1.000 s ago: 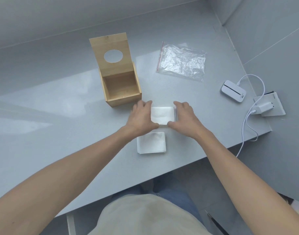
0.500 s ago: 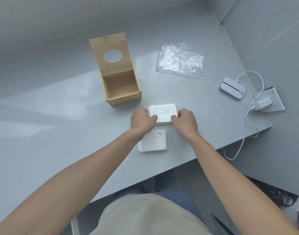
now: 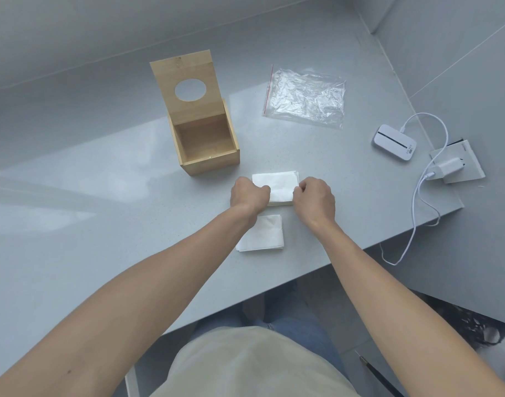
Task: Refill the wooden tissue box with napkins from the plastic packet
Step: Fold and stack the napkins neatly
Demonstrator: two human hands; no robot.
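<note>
Grey glossy table (image 3: 73, 224). On it: wooden box (image 3: 207, 144) with lid up, empty plastic bag (image 3: 305, 97) to its right, white router (image 3: 394, 142) near the right edge, cable (image 3: 417, 196) running off the edge, two napkin stacks (image 3: 280, 186) (image 3: 264, 234) near the front edge.
</note>
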